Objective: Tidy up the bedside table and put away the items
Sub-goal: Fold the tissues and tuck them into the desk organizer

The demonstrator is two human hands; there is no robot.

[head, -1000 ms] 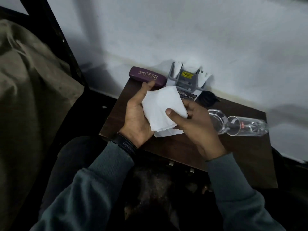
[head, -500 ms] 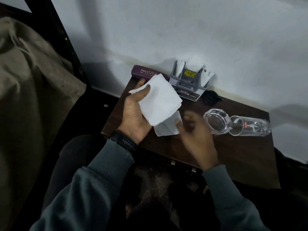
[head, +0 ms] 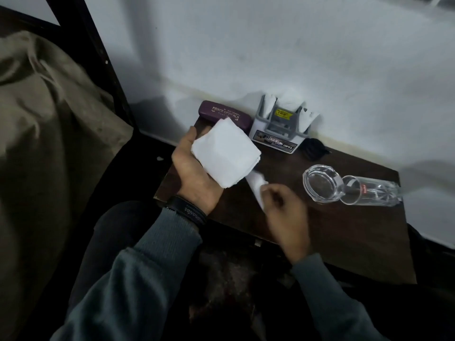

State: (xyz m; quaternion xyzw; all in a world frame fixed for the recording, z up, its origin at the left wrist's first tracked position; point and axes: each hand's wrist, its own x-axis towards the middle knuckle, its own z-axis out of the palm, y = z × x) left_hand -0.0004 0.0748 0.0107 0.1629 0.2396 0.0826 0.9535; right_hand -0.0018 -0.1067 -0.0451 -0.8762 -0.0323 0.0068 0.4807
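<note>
My left hand (head: pixel 190 168) holds a folded stack of white napkins (head: pixel 225 151) above the left part of the dark wooden bedside table (head: pixel 344 230). My right hand (head: pixel 285 215), blurred, pinches a single loose white napkin (head: pixel 256 185) that lies on the tabletop just below the stack. A grey napkin holder (head: pixel 280 126) with white napkins in it stands at the back against the wall. A purple glasses case (head: pixel 221 114) lies to its left.
A glass ashtray (head: pixel 322 183) and a drinking glass (head: pixel 369 190) lying on its side sit at the right of the table. A small black object (head: pixel 314 148) lies by the holder. Bedding (head: pixel 37 143) and a dark bed frame (head: pixel 103 65) are at the left.
My right hand let go of the stack and dropped to the loose napkin on the table. My left hand carried the stack up and left.
</note>
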